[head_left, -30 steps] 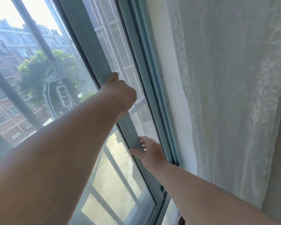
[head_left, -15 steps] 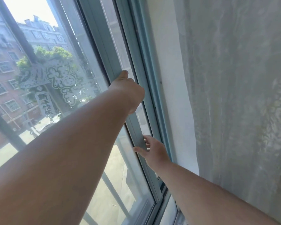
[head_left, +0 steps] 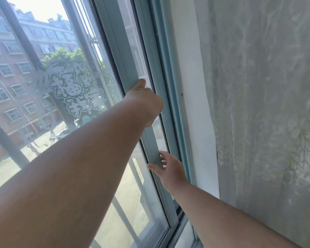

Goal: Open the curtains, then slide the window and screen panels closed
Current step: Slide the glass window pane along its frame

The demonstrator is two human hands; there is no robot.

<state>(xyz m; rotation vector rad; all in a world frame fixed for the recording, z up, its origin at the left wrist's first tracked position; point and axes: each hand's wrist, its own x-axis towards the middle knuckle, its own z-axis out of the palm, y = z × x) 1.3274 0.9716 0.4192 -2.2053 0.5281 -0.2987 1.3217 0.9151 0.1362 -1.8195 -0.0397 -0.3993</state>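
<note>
The sliding window panel (head_left: 120, 51) has a grey-blue upright frame and glass bearing a frosted sticker (head_left: 73, 90). My left hand (head_left: 146, 101) is clenched around the panel's right edge at mid height. Lower down, my right hand (head_left: 168, 167) grips the same edge, thumb on the near face and fingers behind it. A narrow gap shows between this edge and the fixed outer frame (head_left: 170, 72) on the right. The sheer white curtain (head_left: 261, 104) hangs drawn aside along the right, off the glass.
A strip of white wall (head_left: 191, 86) lies between the window frame and the curtain. Outside are dark bars (head_left: 20, 33), a brick building and a tree. The bottom track (head_left: 183, 230) runs along the lower right.
The panel edge has slid to the right with both hands on it, narrowing the gap to the outer frame. The frosted sticker has shifted right with the glass.
</note>
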